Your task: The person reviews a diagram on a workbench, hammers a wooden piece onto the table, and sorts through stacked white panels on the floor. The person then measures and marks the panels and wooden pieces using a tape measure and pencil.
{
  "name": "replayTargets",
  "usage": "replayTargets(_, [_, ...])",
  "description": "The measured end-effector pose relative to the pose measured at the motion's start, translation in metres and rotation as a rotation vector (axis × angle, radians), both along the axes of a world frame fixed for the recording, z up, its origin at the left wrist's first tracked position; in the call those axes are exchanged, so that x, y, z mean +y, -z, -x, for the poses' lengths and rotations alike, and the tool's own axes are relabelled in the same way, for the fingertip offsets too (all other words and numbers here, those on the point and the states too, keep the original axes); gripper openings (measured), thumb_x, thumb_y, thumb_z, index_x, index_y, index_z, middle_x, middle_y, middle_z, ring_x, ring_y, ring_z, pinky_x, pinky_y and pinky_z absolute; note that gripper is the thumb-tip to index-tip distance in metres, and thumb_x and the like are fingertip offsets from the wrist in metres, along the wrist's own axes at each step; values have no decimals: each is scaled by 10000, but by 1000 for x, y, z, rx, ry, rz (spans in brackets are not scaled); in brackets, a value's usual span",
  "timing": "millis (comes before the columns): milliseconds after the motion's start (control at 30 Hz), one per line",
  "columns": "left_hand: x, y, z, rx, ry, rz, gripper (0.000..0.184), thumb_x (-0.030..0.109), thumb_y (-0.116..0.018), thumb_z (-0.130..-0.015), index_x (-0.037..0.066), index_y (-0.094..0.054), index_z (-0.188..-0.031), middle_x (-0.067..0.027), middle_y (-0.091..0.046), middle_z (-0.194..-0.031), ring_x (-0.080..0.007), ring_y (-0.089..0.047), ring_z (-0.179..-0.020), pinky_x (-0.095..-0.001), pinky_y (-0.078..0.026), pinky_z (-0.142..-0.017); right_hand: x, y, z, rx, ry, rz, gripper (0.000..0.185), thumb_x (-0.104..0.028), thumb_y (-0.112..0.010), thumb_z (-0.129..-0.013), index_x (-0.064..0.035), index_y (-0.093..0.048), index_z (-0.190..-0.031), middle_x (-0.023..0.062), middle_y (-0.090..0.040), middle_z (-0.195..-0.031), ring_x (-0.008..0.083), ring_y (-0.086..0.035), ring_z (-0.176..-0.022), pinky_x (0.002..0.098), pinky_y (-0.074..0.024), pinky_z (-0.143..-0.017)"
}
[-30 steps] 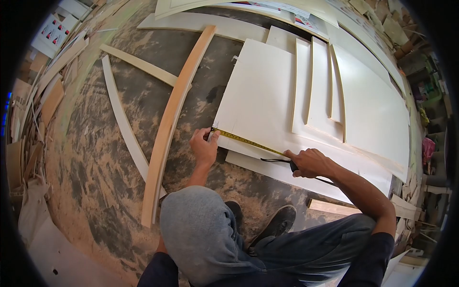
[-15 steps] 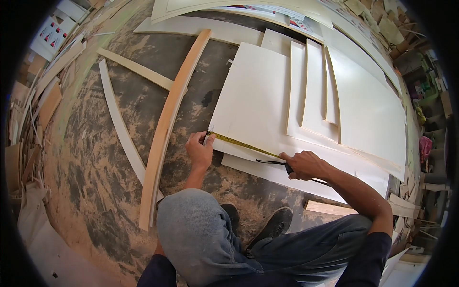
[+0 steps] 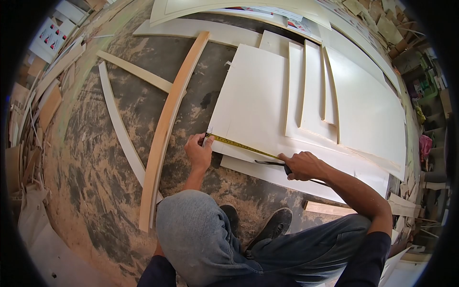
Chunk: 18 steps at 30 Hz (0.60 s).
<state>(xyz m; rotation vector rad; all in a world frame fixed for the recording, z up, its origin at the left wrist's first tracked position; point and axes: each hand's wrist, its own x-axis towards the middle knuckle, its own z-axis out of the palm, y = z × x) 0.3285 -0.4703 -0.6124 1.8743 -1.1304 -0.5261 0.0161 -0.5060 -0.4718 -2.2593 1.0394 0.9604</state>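
Observation:
A yellow tape measure is stretched across the near part of a white board. At the board's left edge, my left hand pinches the end of the blade between thumb and fingers. My right hand is closed around the dark case of the tape, over the board's near side. A black strap sticks out to the left from under that hand. The case itself is mostly hidden by my fingers.
Narrow white strips lie on the boards to the right. A long wooden beam crosses the dusty floor at left, near a thin curved-looking strip. Scrap wood is piled far left. A short wood piece lies near my leg.
Both hands hold the tape in nearly the same place. The view has shifted very slightly; nothing else has visibly moved.

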Motion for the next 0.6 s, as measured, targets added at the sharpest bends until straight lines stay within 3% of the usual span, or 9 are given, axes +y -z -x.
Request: replayTargets(600, [0,-6,2,2,-13,-31,276,128,-799,-789,-51,-699,-974,-101,-655,-862,-192,-639,-739,-328,-528,-685,0,5,4,-34,-11,12,619,-219,-755,-796,-27,-452,-1301,133,-698,-726,326,-693,-681,429,-542,-598])
